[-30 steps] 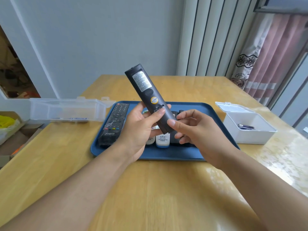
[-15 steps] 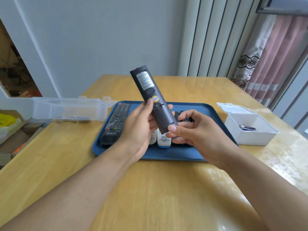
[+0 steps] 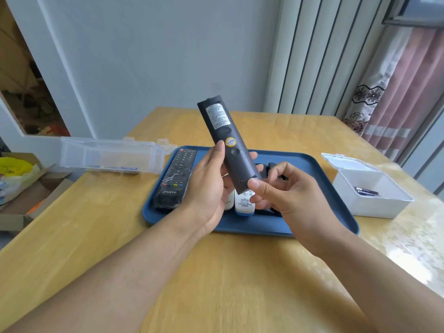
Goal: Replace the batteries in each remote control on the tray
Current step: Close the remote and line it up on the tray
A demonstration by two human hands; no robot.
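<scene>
dark remote [image 3: 225, 138] gripped mid-body by left hand [image 3: 206, 186] fingers | right hand [image 3: 283, 195] thumb pinching lower end | back-side up, long axis tilted up-left above tray [image 3: 312, 164]

Pale grey wall [image 3: 153, 56] behind a light wooden tabletop [image 3: 216, 272], whose glossy right side reflects daylight. White vertical panelling [image 3: 319, 58] adjoins the wall at right, followed by a pink curtain [image 3: 408, 92] with a dark floral lace edge and a dark window frame [image 3: 413, 15] at upper right. At left, an opening [image 3: 21, 87] shows a dim, cluttered storage space; cardboard boxes [image 3: 28, 188] stand below it, beside the tabletop.
</scene>
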